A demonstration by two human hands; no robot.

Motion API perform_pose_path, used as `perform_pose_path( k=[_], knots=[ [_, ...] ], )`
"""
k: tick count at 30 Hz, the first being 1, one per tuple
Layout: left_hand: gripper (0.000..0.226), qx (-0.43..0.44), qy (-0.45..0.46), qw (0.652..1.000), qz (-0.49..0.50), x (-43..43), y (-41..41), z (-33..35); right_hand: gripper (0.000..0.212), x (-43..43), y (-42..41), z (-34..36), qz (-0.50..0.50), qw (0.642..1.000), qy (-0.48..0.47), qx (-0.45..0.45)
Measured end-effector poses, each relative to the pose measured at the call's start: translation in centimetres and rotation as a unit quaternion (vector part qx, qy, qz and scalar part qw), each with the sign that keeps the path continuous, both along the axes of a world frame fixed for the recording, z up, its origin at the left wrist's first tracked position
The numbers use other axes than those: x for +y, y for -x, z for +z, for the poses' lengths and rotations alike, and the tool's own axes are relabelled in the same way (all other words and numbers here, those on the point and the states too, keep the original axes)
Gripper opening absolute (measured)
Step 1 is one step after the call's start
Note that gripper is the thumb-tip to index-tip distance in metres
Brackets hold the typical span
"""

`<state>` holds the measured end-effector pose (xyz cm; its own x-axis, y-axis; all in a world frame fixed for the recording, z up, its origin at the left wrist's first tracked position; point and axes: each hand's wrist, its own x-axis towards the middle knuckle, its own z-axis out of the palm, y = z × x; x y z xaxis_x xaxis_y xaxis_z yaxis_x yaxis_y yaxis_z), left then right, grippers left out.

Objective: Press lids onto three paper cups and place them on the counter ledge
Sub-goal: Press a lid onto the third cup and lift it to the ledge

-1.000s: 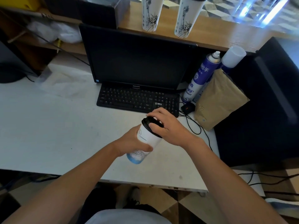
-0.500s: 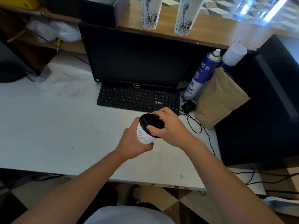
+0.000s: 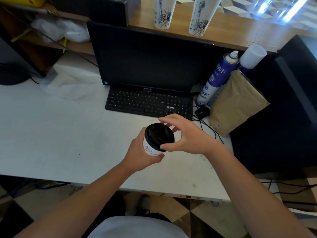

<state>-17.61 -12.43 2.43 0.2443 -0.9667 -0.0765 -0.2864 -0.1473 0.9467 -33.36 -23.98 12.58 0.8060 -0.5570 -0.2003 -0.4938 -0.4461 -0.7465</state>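
My left hand [image 3: 143,152] grips a white paper cup [image 3: 151,148] from below and the left, holding it upright above the white desk [image 3: 51,134]. A black lid [image 3: 159,135] sits on the cup's rim. My right hand [image 3: 185,134] curls around the lid's right side, thumb on its near edge and fingers spread over the far edge. Two tall white printed cups stand on the wooden counter ledge [image 3: 240,33] behind the monitor: the left cup [image 3: 164,12] and the right cup [image 3: 202,16]. Their tops are cut off by the frame.
A black monitor [image 3: 149,60] and keyboard [image 3: 149,103] stand just beyond my hands. A blue spray can [image 3: 216,78], a brown paper bag [image 3: 236,102] and cables lie to the right. A dark cabinet [image 3: 283,109] borders the desk's right side.
The cup went from tilted to upright and rose slightly. My right hand lifted off the lid's top, so its fingers now spread around the rim and the lid shows fully.
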Motion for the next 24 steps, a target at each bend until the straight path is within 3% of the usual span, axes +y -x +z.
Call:
perform_pose_path(
  k=[6,9,16,24],
  knots=[
    [0.084,-0.047,0.013,0.995,0.085,0.1,0.0,0.4,0.064,2.4,-1.6,-1.4,-0.132,0.991,0.017,0.0],
    [0.084,-0.067,0.005,0.994,0.089,0.4,0.1,0.4,0.05,3.2,-2.4,-1.6,-0.155,0.988,0.016,0.002],
    [0.086,-0.081,0.006,0.991,0.105,1.3,0.2,0.6,0.042,4.4,-3.6,-1.8,-0.19,0.982,0.015,-0.007],
    [0.088,0.012,0.036,0.993,0.112,2.8,-0.8,0.5,0.058,5.1,-3.2,-0.3,-0.091,0.993,0.042,-0.067]
  ],
)
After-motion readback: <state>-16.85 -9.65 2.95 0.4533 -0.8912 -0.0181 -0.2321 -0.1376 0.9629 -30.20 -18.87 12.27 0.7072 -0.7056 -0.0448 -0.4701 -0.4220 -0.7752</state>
